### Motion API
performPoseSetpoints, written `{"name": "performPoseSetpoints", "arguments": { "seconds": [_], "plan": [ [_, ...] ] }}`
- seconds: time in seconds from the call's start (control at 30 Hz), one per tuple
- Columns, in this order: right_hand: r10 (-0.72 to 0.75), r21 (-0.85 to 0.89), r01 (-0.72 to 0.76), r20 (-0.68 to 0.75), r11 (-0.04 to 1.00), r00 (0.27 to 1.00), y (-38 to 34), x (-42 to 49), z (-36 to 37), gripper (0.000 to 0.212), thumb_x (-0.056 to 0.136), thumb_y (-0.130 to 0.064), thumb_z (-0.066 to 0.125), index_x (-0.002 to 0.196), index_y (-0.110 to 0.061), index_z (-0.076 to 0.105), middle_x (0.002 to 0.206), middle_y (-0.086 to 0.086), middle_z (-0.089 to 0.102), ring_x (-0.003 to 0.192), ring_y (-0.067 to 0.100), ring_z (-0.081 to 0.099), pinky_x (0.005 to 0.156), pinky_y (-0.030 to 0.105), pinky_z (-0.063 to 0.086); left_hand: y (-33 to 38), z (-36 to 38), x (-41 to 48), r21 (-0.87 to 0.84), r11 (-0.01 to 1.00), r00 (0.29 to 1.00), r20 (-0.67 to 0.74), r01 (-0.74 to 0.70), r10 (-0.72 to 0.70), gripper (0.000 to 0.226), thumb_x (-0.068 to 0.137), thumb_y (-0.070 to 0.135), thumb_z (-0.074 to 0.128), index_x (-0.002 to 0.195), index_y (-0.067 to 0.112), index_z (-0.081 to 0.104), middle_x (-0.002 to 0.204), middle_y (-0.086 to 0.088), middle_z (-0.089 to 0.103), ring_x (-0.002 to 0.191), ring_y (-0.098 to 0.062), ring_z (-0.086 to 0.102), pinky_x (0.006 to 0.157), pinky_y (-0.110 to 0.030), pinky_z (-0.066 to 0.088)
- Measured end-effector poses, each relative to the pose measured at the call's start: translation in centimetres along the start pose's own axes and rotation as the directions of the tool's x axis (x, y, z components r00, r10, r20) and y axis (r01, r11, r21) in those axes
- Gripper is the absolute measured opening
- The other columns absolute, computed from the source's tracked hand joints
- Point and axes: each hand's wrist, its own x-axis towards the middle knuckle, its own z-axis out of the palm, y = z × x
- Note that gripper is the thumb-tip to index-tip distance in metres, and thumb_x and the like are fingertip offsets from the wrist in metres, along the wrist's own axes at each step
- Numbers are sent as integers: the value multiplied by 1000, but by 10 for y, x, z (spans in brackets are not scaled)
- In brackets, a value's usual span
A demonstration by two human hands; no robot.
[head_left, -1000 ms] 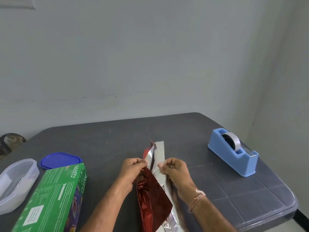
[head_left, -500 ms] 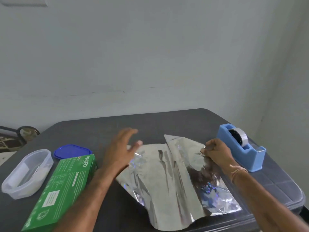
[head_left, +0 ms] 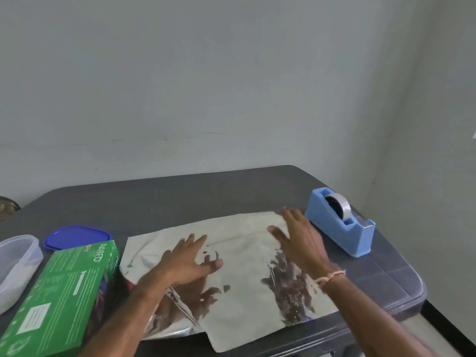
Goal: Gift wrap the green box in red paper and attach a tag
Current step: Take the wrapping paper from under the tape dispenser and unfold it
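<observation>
The wrapping paper [head_left: 239, 292] lies spread out on the dark grey counter [head_left: 154, 202] with its silvery side up, creased and reflecting dark patches, its near corner reaching the counter's front rim. Both hands are open and apart on the sheet: the left hand [head_left: 189, 258] lies flat near the middle with fingers straight and splayed, pressing the paper down; the right hand [head_left: 300, 238] is stretched flat over the far right part of the sheet, fingers straight, but it is blurred, so whether it touches the paper or is just above it cannot be told. A pale thread bracelet [head_left: 331, 276] circles the right wrist. The green box [head_left: 64, 287] lies flat on the counter to the left, unwrapped, its long right side just beside the paper's left edge, close enough that contact cannot be ruled out. Behind the box rests a blue lid [head_left: 76, 237], and at the far left a clear plastic container [head_left: 18, 258] sits next to the box. To the right a light blue tape dispenser [head_left: 342, 238] holding a roll of tape [head_left: 343, 208] stands just beyond the sheet's far right corner, close beside the right hand. A plain pale wall [head_left: 231, 86] rises behind the counter
</observation>
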Motion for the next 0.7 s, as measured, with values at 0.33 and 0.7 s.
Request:
{"name": "performPoseSetpoints", "arguments": {
  "seconds": [0.33,0.7],
  "plan": [
    [52,-226,67,481,972,875,11,-40,38,74,96,-75,24,161,-42,8,172,-8,-1,159,24,-2,123,66,2,-25,33,-14,79,996,999,38,-34,32,141,42,109,23,161,40,-9,168,6,-22,155,-18,-21,124,-55,-6],
    [39,-166,73,585,983,810,-13,-36,34,99,80,-92,31,160,-43,-1,171,-7,-15,158,32,-10,118,71,-3,-20,32,-2,68,996,998,21,-52,51,130,53,105,31,160,44,-10,167,10,-26,153,-15,-26,123,-54,-11]
  ]
}}
